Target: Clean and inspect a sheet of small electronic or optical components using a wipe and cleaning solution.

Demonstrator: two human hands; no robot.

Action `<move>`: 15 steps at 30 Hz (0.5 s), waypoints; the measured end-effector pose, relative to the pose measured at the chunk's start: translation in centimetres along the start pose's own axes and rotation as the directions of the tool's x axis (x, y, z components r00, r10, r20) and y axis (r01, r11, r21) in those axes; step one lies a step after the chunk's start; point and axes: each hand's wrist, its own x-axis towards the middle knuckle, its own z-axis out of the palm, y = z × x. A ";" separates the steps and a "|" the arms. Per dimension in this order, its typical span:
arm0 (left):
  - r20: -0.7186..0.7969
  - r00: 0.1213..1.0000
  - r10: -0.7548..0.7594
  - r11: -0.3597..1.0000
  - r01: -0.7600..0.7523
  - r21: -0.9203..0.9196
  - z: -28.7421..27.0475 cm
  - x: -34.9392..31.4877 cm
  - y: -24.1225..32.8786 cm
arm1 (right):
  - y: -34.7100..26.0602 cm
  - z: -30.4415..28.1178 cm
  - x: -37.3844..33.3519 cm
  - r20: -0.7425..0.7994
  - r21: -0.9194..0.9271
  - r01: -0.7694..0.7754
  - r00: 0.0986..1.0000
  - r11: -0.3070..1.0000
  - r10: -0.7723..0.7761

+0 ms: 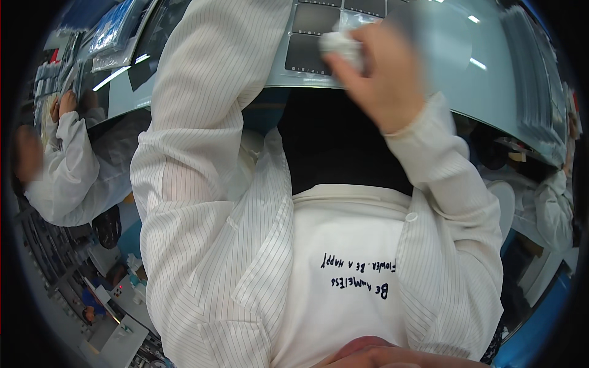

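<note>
My right hand (pixel 392 76) is closed round a wadded white cloth (pixel 345 49), with the fingers smeared by motion. It sits over the right side of a sheet of dark grey rectangular panels (pixel 305 54), near the table's front edge. Another dark panel (pixel 316 19) lies just beyond, in the same grid, and part of the grid runs out at the top of the picture. My left arm (pixel 211 67), in a white pinstriped sleeve, reaches up past the top edge left of the panels. The left hand itself is out of view.
The pale glass-topped table (pixel 451 61) has a curved-looking front edge. A stack of clear-sleeved sheets (pixel 534 80) stands at its right. Plastic-wrapped packs (pixel 115 30) lie at the far left. A co-worker in a white coat (pixel 61 168) sits to my left; another white sleeve (pixel 552 205) shows right.
</note>
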 end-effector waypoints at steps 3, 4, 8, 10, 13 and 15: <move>0.023 0.998 -0.050 0.997 0.051 -0.057 0.2 0.1 -0.1 | -2.5 3.3 1.8 0.076 -0.026 -0.013 0.997 1.000 0.015; 0.028 0.999 -0.024 0.998 0.026 -0.065 -0.2 -0.1 -0.5 | -2.8 3.1 2.4 0.113 -0.048 -0.037 0.993 0.998 0.042; 0.018 1.000 -0.015 0.993 0.017 -0.117 -0.8 -0.7 -0.7 | -1.6 1.2 3.7 0.119 -0.058 -0.082 0.989 0.995 0.088; 0.036 0.999 -0.026 0.994 0.030 -0.104 -0.7 -0.5 -0.5 | 0.1 -0.8 4.4 0.257 -0.144 -0.269 0.919 0.952 0.299; 0.058 0.998 0.003 0.996 0.002 -0.094 0.3 0.2 -0.6 | -0.6 2.3 1.9 0.093 0.052 0.043 0.995 0.998 -0.048; 0.052 0.998 0.026 0.996 -0.022 -0.085 0.6 -0.1 -0.7 | -2.7 3.5 1.1 0.127 0.113 0.107 0.984 0.988 -0.122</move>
